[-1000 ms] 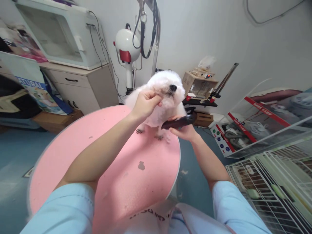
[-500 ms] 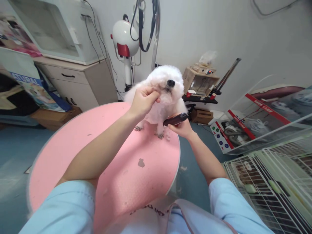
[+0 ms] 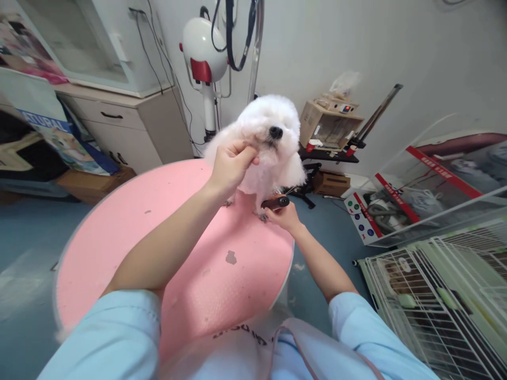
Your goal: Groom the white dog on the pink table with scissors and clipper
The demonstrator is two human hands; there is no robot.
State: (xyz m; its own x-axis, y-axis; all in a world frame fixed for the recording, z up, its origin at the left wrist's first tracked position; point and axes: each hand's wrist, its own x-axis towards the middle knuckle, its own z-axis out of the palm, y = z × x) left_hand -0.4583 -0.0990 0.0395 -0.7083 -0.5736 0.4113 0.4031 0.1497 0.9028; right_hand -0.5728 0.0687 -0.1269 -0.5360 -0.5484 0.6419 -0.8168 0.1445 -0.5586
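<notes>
A small fluffy white dog [image 3: 264,138] stands at the far edge of a round pink table [image 3: 130,237], its muzzle lifted. My left hand [image 3: 231,164] is closed in a pinch on the fur under the dog's chin. My right hand [image 3: 282,215] grips a dark red clipper [image 3: 276,201], held low against the dog's chest and front leg. The clipper's head is partly hidden by fur. Both my arms wear light blue sleeves.
A white and red dryer on a stand [image 3: 204,58] and hanging black leashes [image 3: 233,37] are behind the dog. A cabinet [image 3: 130,126] is at the left. White wire cages [image 3: 439,301] stand at the right, and a small cluttered shelf [image 3: 330,126] is beyond the table.
My right hand has brought the clipper down and inward, from beside the dog's flank to its chest and front leg. My left hand keeps its hold on the chin fur.
</notes>
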